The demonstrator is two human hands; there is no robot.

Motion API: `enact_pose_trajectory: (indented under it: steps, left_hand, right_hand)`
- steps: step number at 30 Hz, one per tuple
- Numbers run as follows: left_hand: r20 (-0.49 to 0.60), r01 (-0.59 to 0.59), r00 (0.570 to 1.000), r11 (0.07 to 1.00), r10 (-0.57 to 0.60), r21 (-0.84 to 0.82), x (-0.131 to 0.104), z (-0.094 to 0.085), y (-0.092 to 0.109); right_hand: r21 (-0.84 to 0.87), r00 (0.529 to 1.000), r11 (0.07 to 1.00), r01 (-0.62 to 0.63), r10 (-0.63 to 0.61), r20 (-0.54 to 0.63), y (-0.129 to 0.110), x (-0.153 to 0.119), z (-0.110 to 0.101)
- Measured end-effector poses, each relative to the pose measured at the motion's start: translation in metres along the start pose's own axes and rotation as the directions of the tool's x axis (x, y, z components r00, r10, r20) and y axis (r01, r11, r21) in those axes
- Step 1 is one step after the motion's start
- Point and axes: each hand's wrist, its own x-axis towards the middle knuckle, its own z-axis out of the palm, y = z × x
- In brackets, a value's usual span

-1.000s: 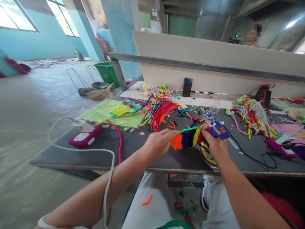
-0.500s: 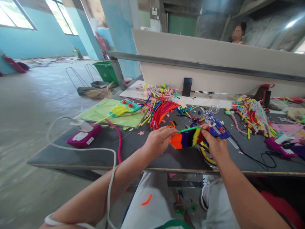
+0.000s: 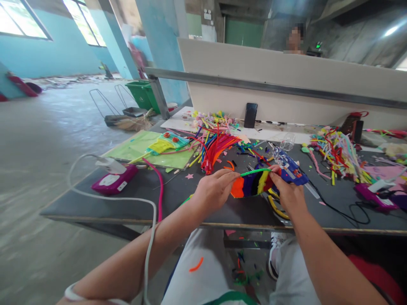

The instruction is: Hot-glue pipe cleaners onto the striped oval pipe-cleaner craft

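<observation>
Between my hands is a striped craft piece (image 3: 247,187) with orange, dark blue, black, yellow and red bands. A green pipe cleaner (image 3: 255,172) lies along its upper edge. My left hand (image 3: 213,189) is closed on the left end, its fingers pressing the pipe cleaner at the orange band. At the red end, my right hand (image 3: 288,189) pinches the edge between thumb and fingers. Just beyond my right hand lies a blue glue gun (image 3: 291,170) with a black cord. Yellow pipe cleaners (image 3: 276,207) rest on the table beneath the piece.
A bundle of red and orange pipe cleaners (image 3: 219,148) lies ahead. On the left are a green sheet (image 3: 129,147) with a yellow-teal craft piece and a magenta power strip (image 3: 114,180). Its white cable (image 3: 154,237) crosses my left forearm. A phone (image 3: 250,115) leans against the white panel.
My left hand has shifted slightly right along the upper edge, covering more of the orange band. A green strand now shows beside my left wrist. The person behind the panel has moved left.
</observation>
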Motion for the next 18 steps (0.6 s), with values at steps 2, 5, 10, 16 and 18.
enact_pose_trajectory:
  steps: [2, 5, 10, 16, 18]
  left_hand:
    - [-0.003, 0.006, 1.000, 1.000, -0.006, -0.020, 0.000, 0.001, 0.000]
    - [-0.012, 0.016, 1.000, 0.999, -0.017, -0.041, 0.002, 0.002, -0.001]
    - [-0.013, 0.024, 1.000, 1.000, -0.024, -0.015, 0.002, 0.004, -0.001]
    - [-0.012, 0.032, 0.999, 0.999, -0.032, 0.009, 0.002, 0.005, -0.001]
    - [-0.014, 0.032, 0.999, 0.999, -0.032, 0.015, 0.002, 0.005, 0.000]
  right_hand:
    - [0.007, 1.000, 1.000, 0.003, -0.003, 0.003, 0.000, 0.000, 0.000]
    - [0.018, 1.000, 1.000, 0.013, -0.013, -0.010, 0.002, 0.000, 0.002]
    - [0.022, 0.999, 0.999, 0.027, -0.027, -0.020, 0.007, 0.002, 0.003]
    - [-0.003, 1.000, 1.000, 0.010, -0.010, -0.022, 0.011, 0.001, 0.001]
    - [-0.018, 1.000, 1.000, -0.003, 0.002, -0.025, 0.012, 0.000, -0.001]
